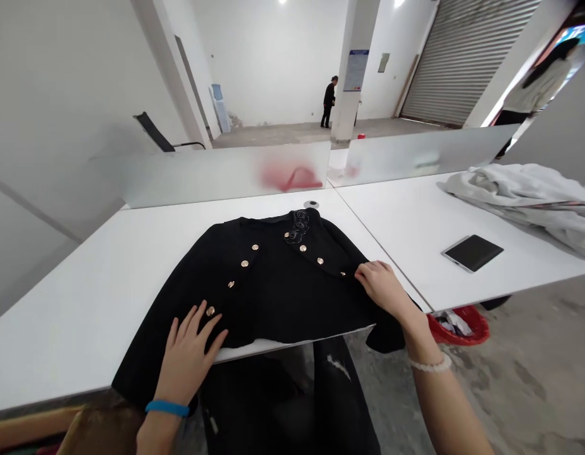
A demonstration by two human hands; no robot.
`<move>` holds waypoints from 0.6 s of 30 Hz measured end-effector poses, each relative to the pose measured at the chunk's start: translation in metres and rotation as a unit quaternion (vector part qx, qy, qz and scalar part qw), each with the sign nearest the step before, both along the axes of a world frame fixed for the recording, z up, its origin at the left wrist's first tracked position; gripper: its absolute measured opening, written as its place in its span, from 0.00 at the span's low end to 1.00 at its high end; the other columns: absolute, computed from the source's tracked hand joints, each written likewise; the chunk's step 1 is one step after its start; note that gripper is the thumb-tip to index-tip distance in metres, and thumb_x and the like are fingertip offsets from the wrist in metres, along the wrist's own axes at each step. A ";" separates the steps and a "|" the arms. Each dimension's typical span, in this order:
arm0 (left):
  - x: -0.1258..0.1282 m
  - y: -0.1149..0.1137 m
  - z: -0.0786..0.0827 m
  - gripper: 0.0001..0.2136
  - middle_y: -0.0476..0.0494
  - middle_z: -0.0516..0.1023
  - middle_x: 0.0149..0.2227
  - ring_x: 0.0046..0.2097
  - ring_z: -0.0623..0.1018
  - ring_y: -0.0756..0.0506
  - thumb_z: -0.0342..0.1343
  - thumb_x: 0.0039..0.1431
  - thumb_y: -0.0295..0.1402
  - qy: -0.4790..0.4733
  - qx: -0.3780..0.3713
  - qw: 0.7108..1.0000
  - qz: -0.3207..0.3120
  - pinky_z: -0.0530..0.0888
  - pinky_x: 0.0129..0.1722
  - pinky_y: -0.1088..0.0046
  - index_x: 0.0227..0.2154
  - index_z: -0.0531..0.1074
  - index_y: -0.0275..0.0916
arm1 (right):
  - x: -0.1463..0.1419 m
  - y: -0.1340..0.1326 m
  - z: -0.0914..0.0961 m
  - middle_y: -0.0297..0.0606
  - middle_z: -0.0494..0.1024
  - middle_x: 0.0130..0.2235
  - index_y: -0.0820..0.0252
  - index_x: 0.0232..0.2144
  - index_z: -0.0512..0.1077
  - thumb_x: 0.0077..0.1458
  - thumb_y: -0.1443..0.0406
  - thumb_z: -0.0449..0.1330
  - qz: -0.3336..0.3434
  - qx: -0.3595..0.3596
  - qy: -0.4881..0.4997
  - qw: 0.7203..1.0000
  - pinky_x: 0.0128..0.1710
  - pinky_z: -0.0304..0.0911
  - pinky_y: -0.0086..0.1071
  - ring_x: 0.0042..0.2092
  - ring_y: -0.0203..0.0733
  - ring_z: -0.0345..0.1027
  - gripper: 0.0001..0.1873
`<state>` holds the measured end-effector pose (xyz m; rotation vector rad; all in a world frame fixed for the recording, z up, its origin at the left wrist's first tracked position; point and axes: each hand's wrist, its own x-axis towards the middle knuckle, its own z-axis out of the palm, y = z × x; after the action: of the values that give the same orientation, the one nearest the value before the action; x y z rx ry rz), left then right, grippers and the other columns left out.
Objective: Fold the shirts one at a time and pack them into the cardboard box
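A black jacket [277, 291] with gold buttons and dark rosette trim near the collar lies spread on the white table [83, 291]. My left hand [190, 347] rests on its lower left front, fingers spread beside a gold button [210, 311]. At the right side, my right hand [380, 284] has its fingers pinched together at the jacket's edge by the sleeve, close to another button [343, 273]. Both sleeves reach toward the front edge, and the right cuff hangs past it. Whatever fabric sits between my right fingertips is mostly hidden.
A dark-screened tablet [473, 253] and a white cloth heap [529, 196] lie on the right-hand table. Frosted dividers [226, 174] run along the back. Below, a red bin [477, 325] holds crumpled waste. One person [328, 101] stands far off; another [534, 88] is at right.
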<state>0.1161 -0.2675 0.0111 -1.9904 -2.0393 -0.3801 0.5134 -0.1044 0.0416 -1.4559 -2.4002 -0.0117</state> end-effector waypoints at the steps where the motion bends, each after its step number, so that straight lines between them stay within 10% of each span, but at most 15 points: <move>1: 0.006 -0.004 0.002 0.20 0.39 0.67 0.58 0.60 0.64 0.36 0.45 0.59 0.45 -0.006 0.006 1.000 -0.005 0.59 0.59 0.49 0.46 0.74 0.44 | -0.004 0.001 0.012 0.43 0.75 0.31 0.59 0.30 0.70 0.61 0.65 0.45 -0.021 0.022 0.002 1.000 0.51 0.55 0.50 0.40 0.48 0.68 0.15; 8: 0.019 -0.022 0.002 0.20 0.36 0.74 0.44 0.46 0.73 0.36 0.42 0.58 0.45 -0.079 0.004 0.994 0.073 0.71 0.42 0.58 0.42 0.75 0.42 | -0.056 -0.016 0.079 0.41 0.73 0.30 0.59 0.34 0.70 0.65 0.60 0.41 0.024 0.060 0.124 0.990 0.47 0.58 0.46 0.34 0.45 0.66 0.19; 13: 0.005 -0.011 0.009 0.19 0.39 0.76 0.39 0.40 0.75 0.39 0.40 0.59 0.44 -0.101 -0.033 0.987 0.120 0.70 0.36 0.63 0.37 0.74 0.40 | -0.090 -0.049 0.047 0.40 0.76 0.36 0.57 0.42 0.70 0.64 0.56 0.45 0.225 -0.059 0.055 0.971 0.55 0.55 0.46 0.44 0.45 0.69 0.17; 18: 0.003 -0.012 0.010 0.21 0.37 0.75 0.45 0.45 0.74 0.38 0.43 0.58 0.45 -0.070 -0.063 0.993 0.065 0.71 0.41 0.61 0.45 0.73 0.39 | -0.071 -0.076 0.002 0.41 0.68 0.56 0.56 0.51 0.67 0.63 0.57 0.50 0.190 -0.099 0.035 0.976 0.62 0.44 0.50 0.62 0.47 0.54 0.18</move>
<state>0.1193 -0.2792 0.0211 -1.9356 -2.3194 -0.3809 0.4425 -0.1804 0.0434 -1.0258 -2.6399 0.3734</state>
